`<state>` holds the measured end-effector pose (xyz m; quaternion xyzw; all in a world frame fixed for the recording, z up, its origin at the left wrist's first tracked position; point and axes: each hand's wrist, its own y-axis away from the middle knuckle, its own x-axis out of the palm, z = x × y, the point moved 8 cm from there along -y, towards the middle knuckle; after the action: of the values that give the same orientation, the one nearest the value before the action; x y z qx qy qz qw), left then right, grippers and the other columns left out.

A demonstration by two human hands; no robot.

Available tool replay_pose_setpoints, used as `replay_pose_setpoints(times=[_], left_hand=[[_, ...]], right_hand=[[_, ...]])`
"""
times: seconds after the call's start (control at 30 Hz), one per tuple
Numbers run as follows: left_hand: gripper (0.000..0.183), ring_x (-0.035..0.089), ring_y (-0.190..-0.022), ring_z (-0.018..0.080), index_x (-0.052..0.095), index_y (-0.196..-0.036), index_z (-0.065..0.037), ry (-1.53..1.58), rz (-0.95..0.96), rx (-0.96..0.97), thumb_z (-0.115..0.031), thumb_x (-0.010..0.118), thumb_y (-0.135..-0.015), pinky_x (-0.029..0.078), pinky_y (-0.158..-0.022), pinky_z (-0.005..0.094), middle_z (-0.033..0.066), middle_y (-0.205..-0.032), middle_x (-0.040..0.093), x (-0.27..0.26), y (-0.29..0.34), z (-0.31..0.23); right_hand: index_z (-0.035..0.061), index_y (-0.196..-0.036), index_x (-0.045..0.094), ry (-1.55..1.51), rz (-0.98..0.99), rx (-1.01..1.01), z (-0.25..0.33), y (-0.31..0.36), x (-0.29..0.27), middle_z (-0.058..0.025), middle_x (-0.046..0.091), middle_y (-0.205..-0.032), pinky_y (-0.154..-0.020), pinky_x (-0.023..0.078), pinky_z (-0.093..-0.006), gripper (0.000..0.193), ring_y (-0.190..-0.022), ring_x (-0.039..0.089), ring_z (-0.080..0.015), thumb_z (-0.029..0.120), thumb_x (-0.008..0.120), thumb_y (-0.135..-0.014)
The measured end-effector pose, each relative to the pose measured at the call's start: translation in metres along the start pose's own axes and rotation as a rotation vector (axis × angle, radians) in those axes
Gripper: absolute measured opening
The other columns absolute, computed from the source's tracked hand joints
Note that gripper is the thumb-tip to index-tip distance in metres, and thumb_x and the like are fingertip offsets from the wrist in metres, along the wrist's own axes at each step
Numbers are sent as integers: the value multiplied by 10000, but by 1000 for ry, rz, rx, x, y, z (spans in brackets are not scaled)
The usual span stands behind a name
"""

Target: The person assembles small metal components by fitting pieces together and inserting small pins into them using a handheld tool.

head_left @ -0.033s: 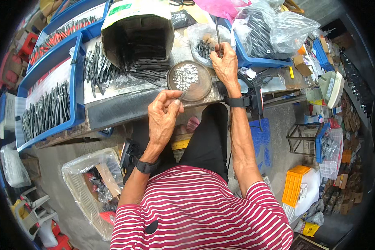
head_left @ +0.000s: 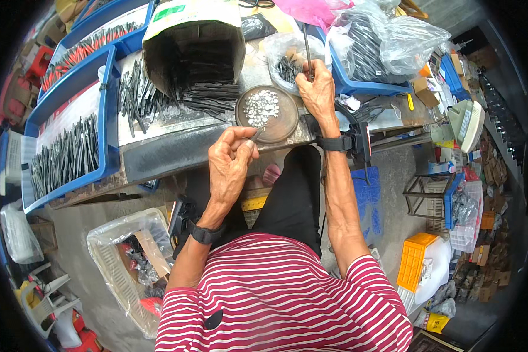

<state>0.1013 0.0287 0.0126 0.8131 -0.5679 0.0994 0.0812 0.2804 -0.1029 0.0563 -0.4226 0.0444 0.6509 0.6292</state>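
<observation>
My left hand (head_left: 229,163) is at the table's front edge, by the near rim of a round brown dish (head_left: 284,126). Thumb and forefinger pinch a small dark piece (head_left: 258,134). Many small shiny, clear-to-white bits (head_left: 261,105) lie in the dish. Farther right, my right hand (head_left: 317,88) is closed around a thin dark rod (head_left: 307,42) that points up and away. That hand is at the right side of an open clear plastic bag (head_left: 271,51) with short dark pieces (head_left: 288,68) inside. My fingers hide the rod's lower end.
An open sack (head_left: 195,32) with dark strips (head_left: 208,98) at its mouth lies left of the dish. Blue trays (head_left: 108,141) of dark sticks stand at the left. Another blue tray (head_left: 372,88) with bagged sticks is at the right. A lined crate (head_left: 108,258) sits on the floor.
</observation>
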Motion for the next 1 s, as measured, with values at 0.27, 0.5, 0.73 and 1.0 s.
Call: replay_pose_setpoints(times=[0.27,0.5,0.73,1.0], left_hand=[[153,435,-565,12,529,-968,1,10,-7,-1,-30,481,-825,336,-502,136,-3,-662,536,-2,0,4],[151,420,-548,10,529,-965,-1,13,-17,-15,-27,480,-825,323,-489,134,-5,-659,533,-4,0,6],[157,416,-535,7,534,-971,-1,9,-8,-27,-29,481,-826,316,-478,134,-4,-662,538,-5,0,8],[160,407,-526,5,535,-975,-1,11,-19,-13,-29,486,-825,311,-470,135,-4,-658,542,-6,1,7]], right_hand=[[-21,-817,511,24,18,14,1,2,1,-136,536,-651,-577,438,-329,198,-593,538,-224,103,551,-668],[-18,-795,504,-52,-28,-33,3,2,0,-80,497,-614,-535,410,-277,167,-550,473,-148,65,550,-658],[6,-773,508,-71,-61,5,1,2,-2,-151,551,-604,-547,435,-375,160,-561,564,-299,120,530,-662],[-1,-804,488,22,-106,-77,9,6,-2,-204,544,-592,-536,422,-437,153,-563,551,-378,92,514,-686]])
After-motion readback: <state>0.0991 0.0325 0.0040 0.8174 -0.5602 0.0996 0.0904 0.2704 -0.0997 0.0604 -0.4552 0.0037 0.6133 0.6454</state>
